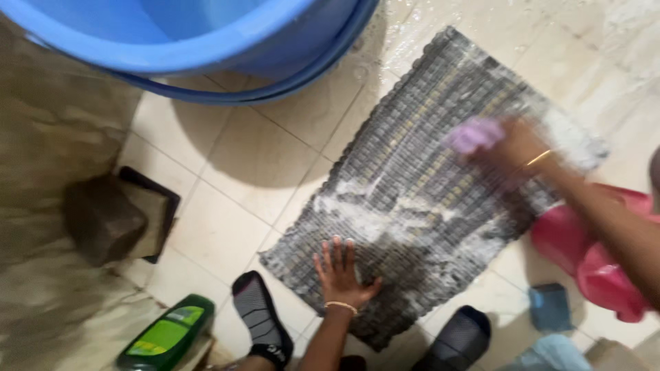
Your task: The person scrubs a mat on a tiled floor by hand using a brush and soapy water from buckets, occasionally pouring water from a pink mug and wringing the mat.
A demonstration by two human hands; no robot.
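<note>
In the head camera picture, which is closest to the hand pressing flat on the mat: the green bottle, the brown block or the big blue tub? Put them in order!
Measured from the left hand, flat on the soapy mat:
1. Green bottle, on the floor at bottom left.
2. Brown block, farther left by the wall.
3. Blue tub, at the top of the picture, beyond the mat.

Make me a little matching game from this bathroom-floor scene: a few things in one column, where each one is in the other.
1. big blue plastic tub
2. green bottle
3. left hand
4. right hand

a. pressed flat on the near edge of the grey woven mat
b. top of the picture
c. gripping a purple scrubber
d. bottom left corner

Pairs: 1-b, 2-d, 3-a, 4-c
</note>
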